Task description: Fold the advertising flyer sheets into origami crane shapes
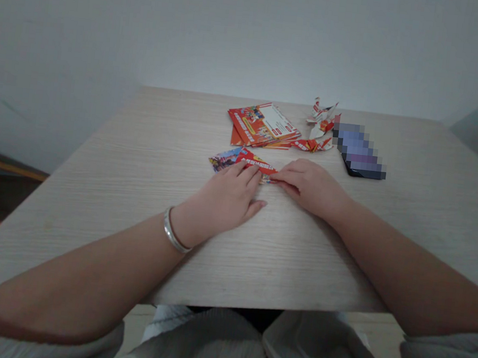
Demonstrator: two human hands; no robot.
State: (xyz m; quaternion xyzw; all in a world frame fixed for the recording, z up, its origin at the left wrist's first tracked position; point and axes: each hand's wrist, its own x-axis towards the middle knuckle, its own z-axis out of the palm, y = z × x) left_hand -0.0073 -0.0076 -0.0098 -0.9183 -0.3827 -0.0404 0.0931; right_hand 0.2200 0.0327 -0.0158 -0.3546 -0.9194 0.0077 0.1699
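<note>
A partly folded sheet of printed paper (255,159), red with white lettering and a colourful picture on its left part, lies on the table in front of me. My left hand (226,200) rests flat over its near left side, fingers stretched out and pressing it down. At the paper's right tip, the fingers of my right hand (314,188) are closed in a pinch. Both hands cover much of the sheet's near edge, so its full shape is hidden.
Just beyond the hands lies a stack of red and white printed cards or leaflets (265,126). Right of it sit several folded paper shapes (322,125), beside a dark phone (359,152) with a blurred screen. The pale wooden table (139,157) meets a wall (254,38) at the back.
</note>
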